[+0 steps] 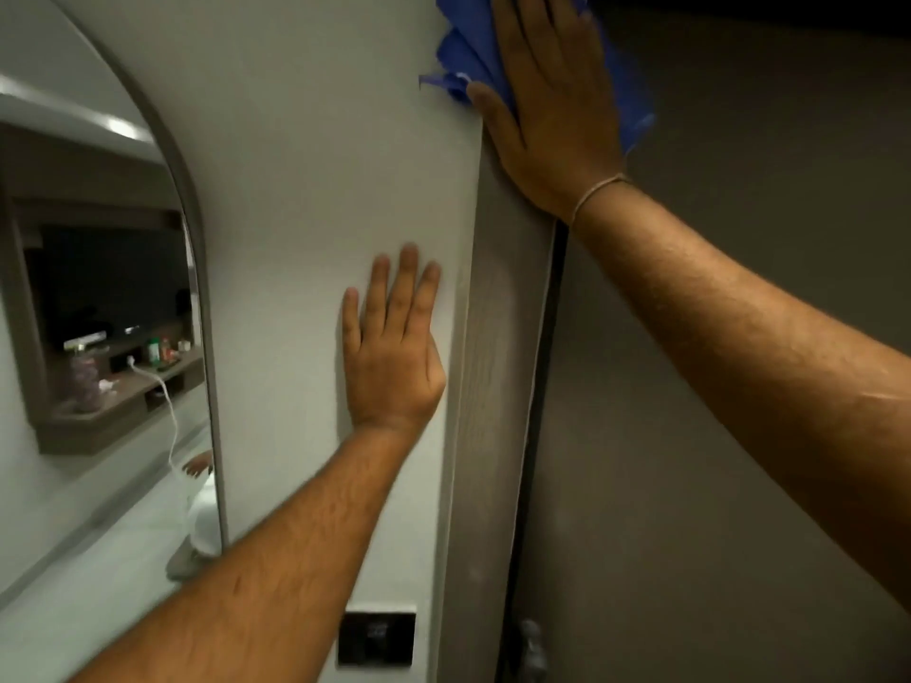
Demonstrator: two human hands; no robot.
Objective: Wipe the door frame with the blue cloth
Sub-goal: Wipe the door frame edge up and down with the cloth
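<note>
Over on the left hangs a mirror (98,288), and next to it the left hand (392,347) lies flat and open on the white wall (305,165), holding nothing, probably to keep the person steady. Further right, the right hand (547,101) presses the blue cloth (463,51) flat on the door frame (498,386), fingers spread, to rub it. The cloth's top is cut off, and the dark door (715,436) is hard to see.

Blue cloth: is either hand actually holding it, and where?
The right hand presses the blue cloth flat under its palm against the door frame, no closed grip. The left hand rests empty on the wall.
</note>
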